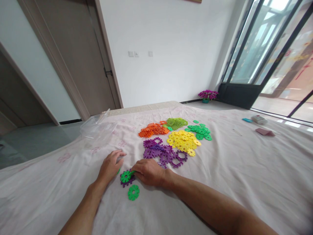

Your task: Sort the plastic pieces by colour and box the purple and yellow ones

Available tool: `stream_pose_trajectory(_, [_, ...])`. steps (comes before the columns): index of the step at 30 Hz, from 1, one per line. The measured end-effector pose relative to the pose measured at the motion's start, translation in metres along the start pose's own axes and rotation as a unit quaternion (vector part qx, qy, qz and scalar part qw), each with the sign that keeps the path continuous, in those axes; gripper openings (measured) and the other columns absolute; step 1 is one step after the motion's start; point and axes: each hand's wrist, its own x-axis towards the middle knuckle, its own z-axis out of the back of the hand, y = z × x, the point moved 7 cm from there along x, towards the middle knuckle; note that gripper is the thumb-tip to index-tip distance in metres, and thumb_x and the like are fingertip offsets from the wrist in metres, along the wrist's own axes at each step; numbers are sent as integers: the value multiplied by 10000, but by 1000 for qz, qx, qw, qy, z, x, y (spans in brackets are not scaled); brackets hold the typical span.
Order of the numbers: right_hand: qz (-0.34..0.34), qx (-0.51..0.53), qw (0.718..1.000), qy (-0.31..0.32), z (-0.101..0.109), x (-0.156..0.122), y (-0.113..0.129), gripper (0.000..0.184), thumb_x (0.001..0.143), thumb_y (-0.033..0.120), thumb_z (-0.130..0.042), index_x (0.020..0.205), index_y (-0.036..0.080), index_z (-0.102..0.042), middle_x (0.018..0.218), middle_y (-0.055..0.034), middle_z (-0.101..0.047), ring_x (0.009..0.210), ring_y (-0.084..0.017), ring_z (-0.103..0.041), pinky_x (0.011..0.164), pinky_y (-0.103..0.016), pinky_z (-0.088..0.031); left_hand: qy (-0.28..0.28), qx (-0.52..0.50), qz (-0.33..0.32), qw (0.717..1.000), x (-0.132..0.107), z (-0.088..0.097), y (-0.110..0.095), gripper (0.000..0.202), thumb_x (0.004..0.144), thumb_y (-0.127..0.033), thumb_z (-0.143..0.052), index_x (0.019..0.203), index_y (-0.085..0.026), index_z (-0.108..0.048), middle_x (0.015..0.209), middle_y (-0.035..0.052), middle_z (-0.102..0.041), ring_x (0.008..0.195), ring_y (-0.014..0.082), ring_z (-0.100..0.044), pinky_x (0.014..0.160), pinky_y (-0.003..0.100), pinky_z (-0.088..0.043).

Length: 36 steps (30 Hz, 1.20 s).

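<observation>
My right hand [149,172] pinches a green notched disc [133,172], its edge showing at the fingertips. Right beside that lies another green flower-shaped disc [125,176], resting over a purple toothed piece [127,183]. A loose green disc [133,192] lies flat on the cloth, nearer to me. On the left, my left hand [111,165] rests on the cloth with fingers stretched out. Close by its thumb peeks a bit of green [118,171], mostly hidden by the hand.
Beyond my hands are piles of purple frames [166,153], yellow discs [183,140], orange pieces [153,130], lime pieces [177,123] and green discs [201,132]. Clear plastic bags [94,125] lie at the back left. A pink item [264,132] sits at the right.
</observation>
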Motion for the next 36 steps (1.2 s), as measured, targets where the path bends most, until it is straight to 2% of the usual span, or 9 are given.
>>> stream_pose_trajectory(36, [7,-11,1000,0,-2,0,0,165,939,240,-521,1017,194,-658,929,-39,-698,836,-148,-623,719,-237,-407,7,10,2,1000,0,-1,1,300,843,-253,-481,1066,-214,-678,1219,73,-631,1192,224,-564,1074,399,-418])
